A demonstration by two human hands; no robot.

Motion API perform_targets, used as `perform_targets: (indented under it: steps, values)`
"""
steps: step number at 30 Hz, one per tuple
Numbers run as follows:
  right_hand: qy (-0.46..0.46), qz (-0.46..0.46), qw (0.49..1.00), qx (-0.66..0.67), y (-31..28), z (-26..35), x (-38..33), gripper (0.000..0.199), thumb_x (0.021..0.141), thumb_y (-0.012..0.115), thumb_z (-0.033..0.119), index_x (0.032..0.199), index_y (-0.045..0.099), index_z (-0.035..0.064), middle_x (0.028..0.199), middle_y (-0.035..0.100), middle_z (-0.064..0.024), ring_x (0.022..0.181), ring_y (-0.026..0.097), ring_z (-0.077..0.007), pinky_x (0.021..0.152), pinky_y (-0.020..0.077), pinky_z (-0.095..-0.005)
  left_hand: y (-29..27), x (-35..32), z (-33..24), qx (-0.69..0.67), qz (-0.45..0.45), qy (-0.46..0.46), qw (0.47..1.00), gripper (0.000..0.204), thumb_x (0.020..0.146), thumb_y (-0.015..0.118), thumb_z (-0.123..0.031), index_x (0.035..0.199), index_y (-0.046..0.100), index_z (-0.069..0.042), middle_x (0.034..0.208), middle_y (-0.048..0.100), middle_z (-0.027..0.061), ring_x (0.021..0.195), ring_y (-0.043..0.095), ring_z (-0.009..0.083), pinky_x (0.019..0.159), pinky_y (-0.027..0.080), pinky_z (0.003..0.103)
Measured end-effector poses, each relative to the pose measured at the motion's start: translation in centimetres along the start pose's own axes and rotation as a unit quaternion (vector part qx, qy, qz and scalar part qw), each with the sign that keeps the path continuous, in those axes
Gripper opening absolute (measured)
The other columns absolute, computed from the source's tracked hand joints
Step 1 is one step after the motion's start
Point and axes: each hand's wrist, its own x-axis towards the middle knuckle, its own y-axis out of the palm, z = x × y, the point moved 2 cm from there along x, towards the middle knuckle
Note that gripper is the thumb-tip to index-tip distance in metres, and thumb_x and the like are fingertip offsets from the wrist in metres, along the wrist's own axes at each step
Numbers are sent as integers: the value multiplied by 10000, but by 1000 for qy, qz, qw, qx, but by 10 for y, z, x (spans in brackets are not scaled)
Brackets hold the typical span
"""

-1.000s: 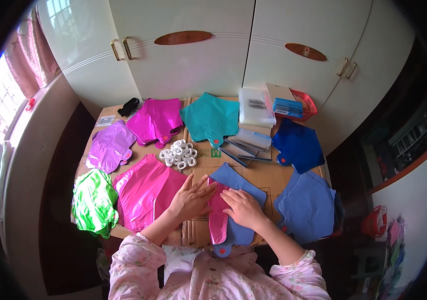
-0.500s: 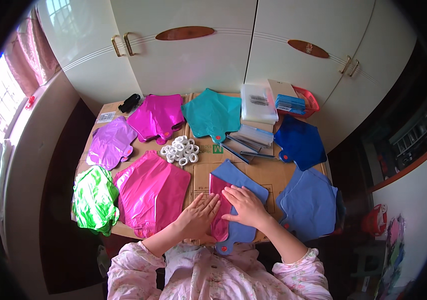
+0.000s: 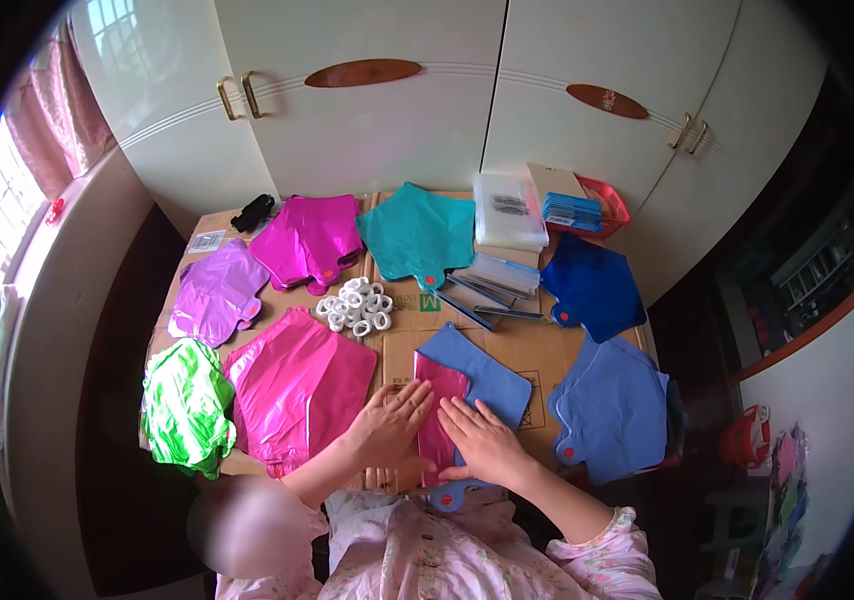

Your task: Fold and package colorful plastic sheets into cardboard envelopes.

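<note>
Right in front of me lies a folded pink foil balloon (image 3: 439, 375), laid as a narrow strip on a flat blue foil balloon (image 3: 497, 388) with a red dot on its tail. My left hand (image 3: 384, 425) is at the strip's left edge, fingers stretched out and thumb toward the strip's lower part. My right hand (image 3: 482, 438) rests flat, its fingertips on the pink foil and its palm over the blue one. Both hands are open and grip nothing. To the left is a hot pink stack of flat foil balloons (image 3: 297, 395); to the right, a blue stack (image 3: 612, 405).
Around the cardboard-covered table (image 3: 395, 345) lie green (image 3: 187, 405), lilac (image 3: 215, 290), magenta (image 3: 305, 240), teal (image 3: 417, 235) and dark blue (image 3: 597, 285) foil pieces. White rings (image 3: 355, 305) are heaped mid-table. Clear bags (image 3: 509, 210) and a red basket (image 3: 612, 210) stand at the back right.
My right hand has slid slightly back toward me along the pink strip, baring more of its upper part. The left hand has shifted only a little. The view has moved slightly.
</note>
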Motion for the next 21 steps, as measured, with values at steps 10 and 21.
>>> perform_targets:
  steps: [10, 21]
  values:
    - [-8, -10, 1000, -2, 2, -3, -2, 988, 686, 597, 684, 1348, 396, -21, 1445, 351, -167, 1361, 306, -281, 1095, 260, -476, -3, 28, 34, 78, -12, -52, 995, 1151, 665, 522, -782, 1416, 266, 52, 1490, 273, 181, 1403, 225, 285, 1123, 164, 502]
    - [41, -142, 956, 252, 8, -38, 4, 730, 803, 682, 429, 1313, 402, -13, 1383, 381, -199, 1299, 364, -339, 1064, 320, -430, -4, 8, -5, 12, -64, 34, 997, 1169, 580, 594, -777, 1397, 326, 15, 1432, 276, 307, 1333, 270, 461, 1100, 223, 510]
